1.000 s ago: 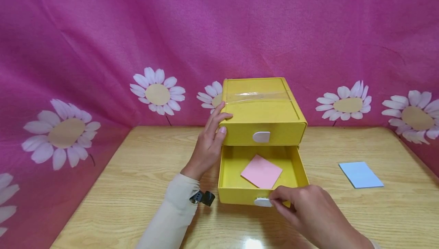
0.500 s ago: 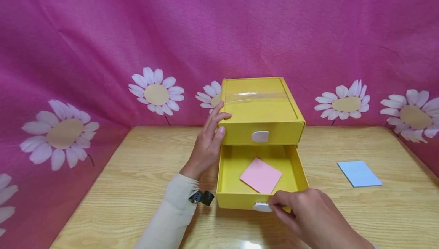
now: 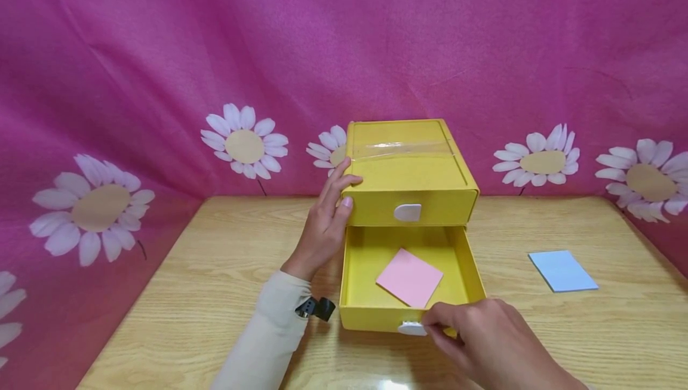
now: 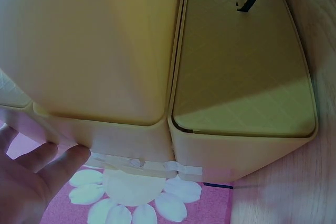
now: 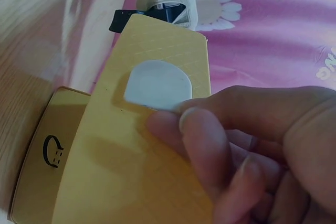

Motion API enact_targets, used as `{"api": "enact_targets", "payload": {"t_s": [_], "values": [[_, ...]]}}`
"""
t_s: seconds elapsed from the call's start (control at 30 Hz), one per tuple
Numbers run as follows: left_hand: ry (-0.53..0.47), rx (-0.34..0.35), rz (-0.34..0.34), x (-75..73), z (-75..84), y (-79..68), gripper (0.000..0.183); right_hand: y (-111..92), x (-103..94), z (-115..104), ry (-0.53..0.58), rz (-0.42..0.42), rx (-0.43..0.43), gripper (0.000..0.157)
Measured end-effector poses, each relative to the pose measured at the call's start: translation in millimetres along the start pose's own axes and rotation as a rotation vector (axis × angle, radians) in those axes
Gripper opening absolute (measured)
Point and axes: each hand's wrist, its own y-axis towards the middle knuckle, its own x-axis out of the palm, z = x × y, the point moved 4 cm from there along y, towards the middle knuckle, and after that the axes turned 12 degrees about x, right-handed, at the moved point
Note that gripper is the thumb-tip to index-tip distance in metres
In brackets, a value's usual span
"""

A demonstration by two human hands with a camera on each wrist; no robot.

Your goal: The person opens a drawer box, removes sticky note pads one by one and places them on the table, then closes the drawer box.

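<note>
A yellow two-drawer box (image 3: 408, 178) stands on the table, clear tape across its top. My left hand (image 3: 321, 226) rests against its upper left side, thumb at the front corner and fingers along the top edge. The lower drawer (image 3: 371, 318) is pulled well out, while the upper one is closed. Thumb and fingers of my right hand (image 3: 486, 336) pinch the edge of the lower drawer's white tab handle (image 5: 159, 83). Inside that drawer a pink sticky note pad (image 3: 410, 278) lies turned at an angle.
A light blue sticky note pad (image 3: 563, 271) lies on the wooden table (image 3: 215, 258) right of the box. Behind hangs a pink cloth (image 3: 408, 37) printed with white daisies. A black strap (image 3: 317, 308) sits at the left wrist.
The lower drawer has slid a little further out toward me, drawn by my right hand on the tab handle. My left hand stays on the box.
</note>
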Motion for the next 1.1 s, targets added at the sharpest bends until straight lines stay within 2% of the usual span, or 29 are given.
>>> {"api": "enact_targets", "payload": {"t_s": [0.1,0.6,0.93,1.1], "values": [[-0.001,0.001,0.001,-0.2,0.3,0.2,0.037,-0.7,0.0,-0.8,0.001,-0.028,0.013,0.019],[0.009,0.01,0.004,-0.8,0.2,0.3,0.037,-4.3,1.7,-3.2,0.01,0.005,-0.04,0.024],[-0.003,0.01,0.003,-0.6,-0.1,0.3,0.037,-3.8,4.0,-3.4,-0.014,-0.043,-0.019,0.023],[0.003,0.007,0.002,-0.6,-0.1,0.5,0.037,-4.9,4.3,-3.9,-0.022,-0.009,-0.038,0.025]]}}
